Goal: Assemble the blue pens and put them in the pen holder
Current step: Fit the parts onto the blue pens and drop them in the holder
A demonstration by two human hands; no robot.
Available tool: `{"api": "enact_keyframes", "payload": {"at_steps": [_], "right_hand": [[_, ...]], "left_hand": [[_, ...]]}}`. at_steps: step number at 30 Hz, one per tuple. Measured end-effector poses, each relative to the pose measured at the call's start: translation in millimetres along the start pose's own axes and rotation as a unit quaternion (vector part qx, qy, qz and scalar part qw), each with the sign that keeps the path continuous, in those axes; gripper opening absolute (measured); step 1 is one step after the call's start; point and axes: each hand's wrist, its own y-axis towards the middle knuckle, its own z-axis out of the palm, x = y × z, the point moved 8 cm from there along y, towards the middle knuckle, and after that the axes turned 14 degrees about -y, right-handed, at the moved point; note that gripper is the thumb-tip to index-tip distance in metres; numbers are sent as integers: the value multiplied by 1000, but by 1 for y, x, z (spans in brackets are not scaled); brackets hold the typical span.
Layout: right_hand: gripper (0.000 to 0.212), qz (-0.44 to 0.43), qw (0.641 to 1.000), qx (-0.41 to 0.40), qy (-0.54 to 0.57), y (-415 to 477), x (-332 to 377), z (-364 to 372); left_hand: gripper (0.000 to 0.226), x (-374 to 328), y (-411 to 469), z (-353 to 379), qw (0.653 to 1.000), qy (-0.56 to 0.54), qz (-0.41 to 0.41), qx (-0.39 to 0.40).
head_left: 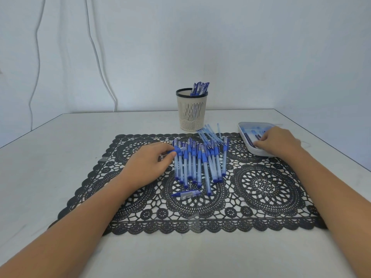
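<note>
Both bare forearms reached in from the near edge of the white table (60, 157) and crossed onto a black lace placemat (261, 183). Near the mat's middle, closer than the other parts, a single clear-and-blue pen cap (187, 194) lay on its side.

The left hand (148, 161) rested palm down on the left half of the mat. Its fingers (163, 145) and thumb pinched a blue pen piece (177, 150) at the left end of a row of pen barrels (204, 163). The barrels lay side by side, blue grips pointing away from the person. Just beyond them, a loose fan of thin clear refills (208, 133) lay at the mat's far edge.

The right hand (279, 143) was stretched further out, knuckles up. Its fingers (261, 143) curled down into a shallow white tray (258, 153) that held more blue pieces. Whether they had hold of one could not be told, as the hand hid the tray's near half.

Behind the refills stood the beige slotted pen holder (191, 113) with a dark rim. A cluster of assembled blue pens (199, 88) leaned to its right side. A pale cable (96, 57) hung down the draped backdrop.
</note>
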Motion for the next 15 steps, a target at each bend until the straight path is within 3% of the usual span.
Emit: {"api": "enact_keyframes", "payload": {"at_steps": [3, 7, 11, 15], "right_hand": [[35, -22, 1000, 20, 6, 4, 5, 4], [23, -11, 1000, 18, 19, 3, 4, 2], [33, -6, 999, 21, 32, 5, 3, 3], [21, -8, 999, 29, 12, 6, 6, 4]], "left_hand": [[27, 0, 1, 0, 1000, 1, 0, 2], [27, 0, 0, 1, 1000, -1, -2, 2], [28, 0, 1, 0, 1000, -3, 1, 2], [28, 0, 0, 1, 1000, 0, -1, 5]]}}
